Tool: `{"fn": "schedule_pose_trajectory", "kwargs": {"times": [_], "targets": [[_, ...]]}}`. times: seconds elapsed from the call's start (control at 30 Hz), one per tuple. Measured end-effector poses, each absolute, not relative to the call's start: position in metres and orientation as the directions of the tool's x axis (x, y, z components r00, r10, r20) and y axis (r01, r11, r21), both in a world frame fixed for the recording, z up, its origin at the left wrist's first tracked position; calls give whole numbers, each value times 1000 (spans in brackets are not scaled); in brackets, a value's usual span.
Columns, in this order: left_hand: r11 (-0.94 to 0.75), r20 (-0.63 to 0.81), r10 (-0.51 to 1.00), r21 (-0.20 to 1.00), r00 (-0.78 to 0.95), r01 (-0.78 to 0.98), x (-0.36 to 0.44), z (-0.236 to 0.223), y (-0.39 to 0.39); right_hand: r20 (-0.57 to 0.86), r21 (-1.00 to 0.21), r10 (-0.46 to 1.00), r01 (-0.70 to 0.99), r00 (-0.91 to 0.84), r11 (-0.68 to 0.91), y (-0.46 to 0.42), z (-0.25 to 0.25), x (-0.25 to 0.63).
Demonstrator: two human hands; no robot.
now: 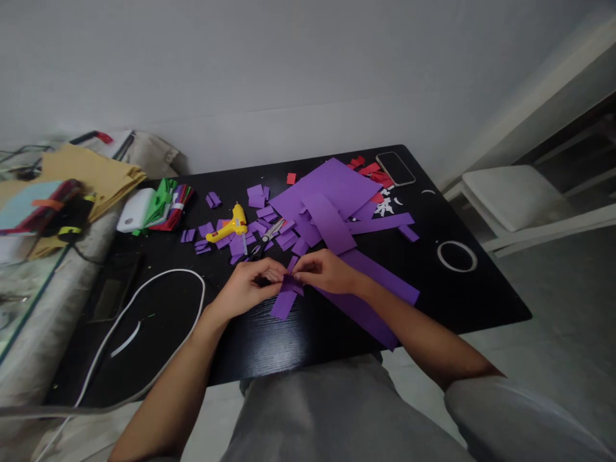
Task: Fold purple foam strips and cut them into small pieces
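Between my two hands is a small piece of purple paper (285,303), folded or layered, with a strip hanging down toward me. My left hand (253,282) pinches its left side with thumb and fingers. My right hand (325,271) grips its upper right side, fingertips close to those of the left. Just beyond lie scissors (273,230), partly covered by purple paper scraps (287,240). A yellow glue gun (233,226) rests on other purple pieces. Large purple sheets (327,183) and a curled purple strip (330,221) lie past my right hand.
Red scraps (373,170), white scraps (384,206) and a phone (395,168) sit at the table's far right. A white ring (456,256) lies nearer. On the left are a white cable (139,292), bundled coloured strips (166,204) and brown envelopes (89,173). A white chair (520,196) stands right.
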State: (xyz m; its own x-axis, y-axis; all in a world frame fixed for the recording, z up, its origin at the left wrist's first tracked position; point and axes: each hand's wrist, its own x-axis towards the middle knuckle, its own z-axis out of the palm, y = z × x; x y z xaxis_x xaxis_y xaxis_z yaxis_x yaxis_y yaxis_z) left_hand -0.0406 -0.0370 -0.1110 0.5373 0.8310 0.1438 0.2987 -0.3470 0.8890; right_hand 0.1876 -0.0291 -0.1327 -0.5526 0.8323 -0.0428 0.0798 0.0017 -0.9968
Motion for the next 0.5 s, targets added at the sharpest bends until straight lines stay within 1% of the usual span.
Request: {"fn": "schedule_pose_trajectory", "kwargs": {"times": [0.27,0.5], "targets": [[-360,165,838,884,520,299,-39,-109,-37,-23,-995,850,94,-527,32,-29,-132,187],[-360,167,837,885,521,295,-40,-110,-37,-24,-998,859,61,-512,8,-31,-130,186]]}}
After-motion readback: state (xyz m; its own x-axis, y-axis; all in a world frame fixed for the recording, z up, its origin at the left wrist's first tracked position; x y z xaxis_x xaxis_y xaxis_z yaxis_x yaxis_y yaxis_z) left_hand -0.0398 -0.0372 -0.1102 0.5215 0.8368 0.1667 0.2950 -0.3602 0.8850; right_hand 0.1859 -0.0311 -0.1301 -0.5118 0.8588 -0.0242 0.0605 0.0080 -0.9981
